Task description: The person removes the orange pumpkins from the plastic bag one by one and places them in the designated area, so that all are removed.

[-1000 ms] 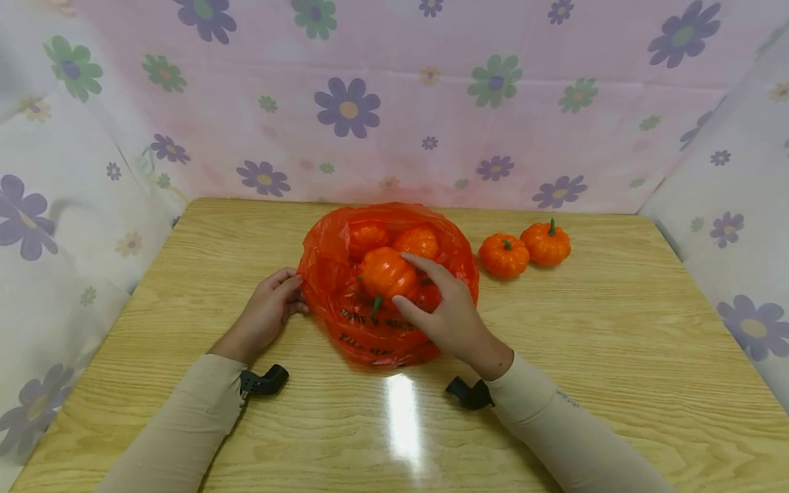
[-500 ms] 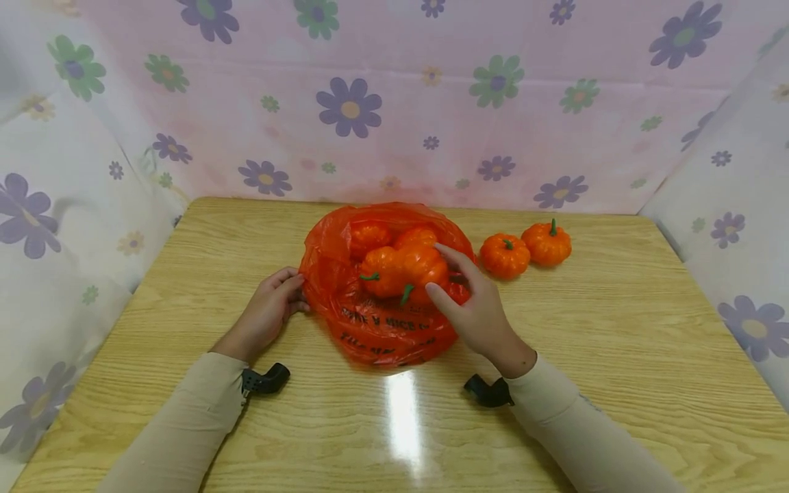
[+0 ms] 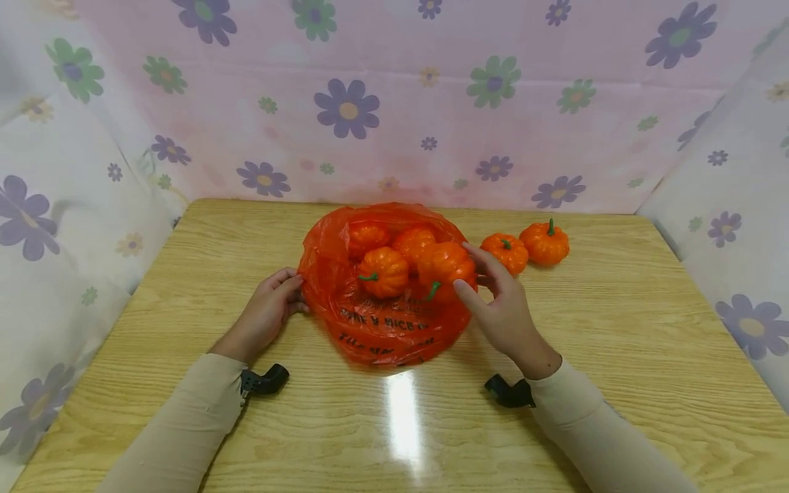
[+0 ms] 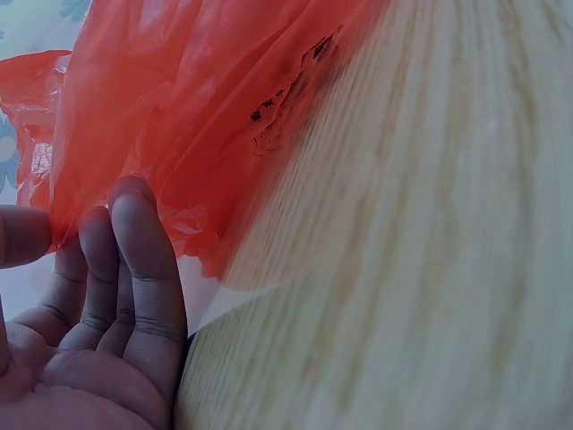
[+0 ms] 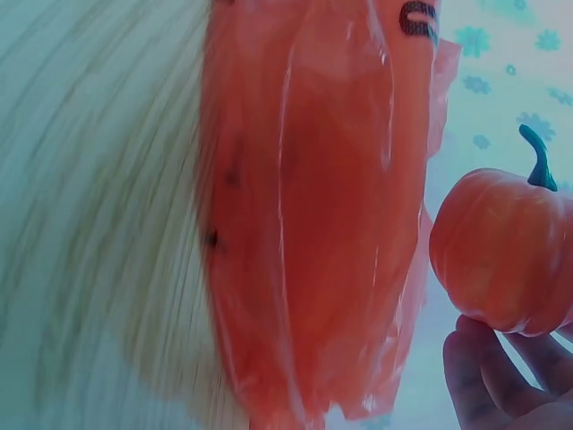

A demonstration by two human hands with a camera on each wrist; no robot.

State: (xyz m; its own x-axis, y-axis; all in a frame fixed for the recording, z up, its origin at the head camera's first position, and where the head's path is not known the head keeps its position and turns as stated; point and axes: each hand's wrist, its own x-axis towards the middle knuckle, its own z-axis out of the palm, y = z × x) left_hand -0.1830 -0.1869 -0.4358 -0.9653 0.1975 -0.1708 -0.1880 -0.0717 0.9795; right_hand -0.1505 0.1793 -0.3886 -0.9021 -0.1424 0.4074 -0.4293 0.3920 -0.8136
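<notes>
A thin red plastic bag with black lettering stands on the table, its mouth spread wide. My left hand pinches its left rim between thumb and fingers; the left wrist view shows the red film stretching up from the fingertips. In my right hand is a small orange pumpkin, gripped between thumb and fingers above the bag's right side. The right wrist view shows this pumpkin beyond the bag's wall, its green stem up. Inside the bag lie a front pumpkin and two more behind it.
Just right of the bag, two more small pumpkins stand side by side on the wooden table, the nearer pumpkin partly behind my right hand. Flowered cloth hangs behind the table and along both sides.
My right hand has carried its pumpkin rightward across the bag's mouth, uncovering the front pumpkin inside. The left hand keeps its place at the rim.
</notes>
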